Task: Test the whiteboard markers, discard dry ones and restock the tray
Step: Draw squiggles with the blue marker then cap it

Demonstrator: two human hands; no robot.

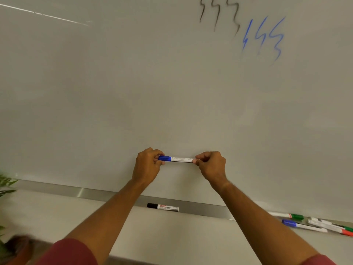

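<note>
Nearest the camera, two bare forearms in red sleeves reach up and forward. Below them a black-capped marker [163, 206] lies alone in the metal tray [91, 194], its length along the rail. Off to the right, on the pale ledge [191, 236] under the board, loose markers lie together, among them a green-capped marker [286, 215] and a spare blue-capped marker [303, 225].

Higher up, both hands hold one blue marker [176, 159] level in front of the whiteboard [114, 92], its long axis running left to right. The left hand [148, 165] has its grip curled around the blue cap end; the right hand [211, 165] pinches the white barrel's tail. Each hand sits at its own end, so the likely move is along that axis, cap on or off; which one cannot be told.

Farthest up are black squiggles [219, 14] and blue squiggles [264, 37]
</note>
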